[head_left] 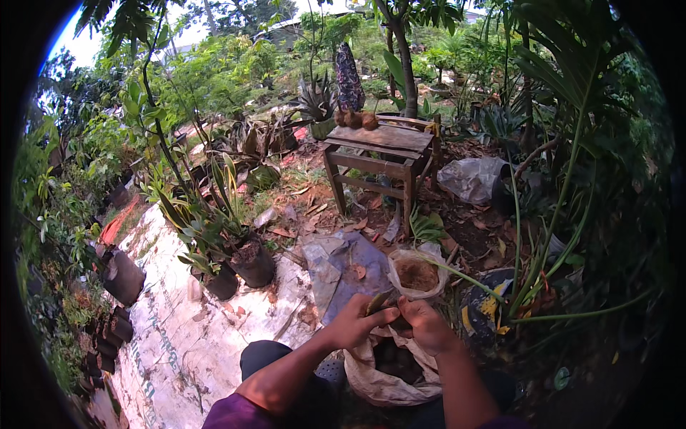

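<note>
Above an open whitish sack (361,382) with dark round lumps inside, my two hands come close together. My left hand (357,319) is closed around a small brownish-green piece (378,302) whose kind I cannot make out. Close against it, my right hand (426,327) is closed too, with its thumb up. A dark bit shows between the hands, but what the right fingers grip is hidden. Just beyond them stands a smaller pale bag (434,287) filled with brown, crumbly or fibrous material.
A wooden stool (371,163) with brown round husks (356,119) on top stands ahead. Potted plants (250,264) are on the pale ground sheet (186,343) at left. A bluish sheet (354,279) lies ahead, and long leaf stalks (564,207) reach in from the right.
</note>
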The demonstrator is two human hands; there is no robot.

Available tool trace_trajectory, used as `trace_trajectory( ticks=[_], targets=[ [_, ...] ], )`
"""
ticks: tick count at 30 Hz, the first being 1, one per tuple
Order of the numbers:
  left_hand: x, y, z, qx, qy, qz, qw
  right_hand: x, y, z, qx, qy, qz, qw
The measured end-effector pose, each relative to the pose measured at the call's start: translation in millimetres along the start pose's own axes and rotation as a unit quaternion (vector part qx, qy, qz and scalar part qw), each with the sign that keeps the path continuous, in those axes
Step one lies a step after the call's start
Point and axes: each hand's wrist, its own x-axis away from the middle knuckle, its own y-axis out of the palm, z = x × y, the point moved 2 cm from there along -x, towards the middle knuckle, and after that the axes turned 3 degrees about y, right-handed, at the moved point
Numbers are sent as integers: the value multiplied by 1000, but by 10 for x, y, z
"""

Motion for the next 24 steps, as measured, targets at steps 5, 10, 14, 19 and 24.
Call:
trace_trajectory(
  ticks=[5, 10, 14, 19, 24],
  targets=[
    [43, -172, -316, 104, -78, 5, 992, -219, 131, 238, -2, -22, 8, 1000],
    [74, -238, -455, 112, -115, 40, 986, -301, 162, 349, 166, -58, 123, 977],
    [4, -231, -503, 141, -107, 68, 982, -281, 239, 236, 256, -196, 184, 929],
    [-38, -341, -507, -30, -161, 40, 986, -290, 285, 165, 420, -270, 235, 834],
    [-16, -332, -431, -4, -147, 43, 988, -258, 266, 148, 429, -271, 222, 833]
  ],
)
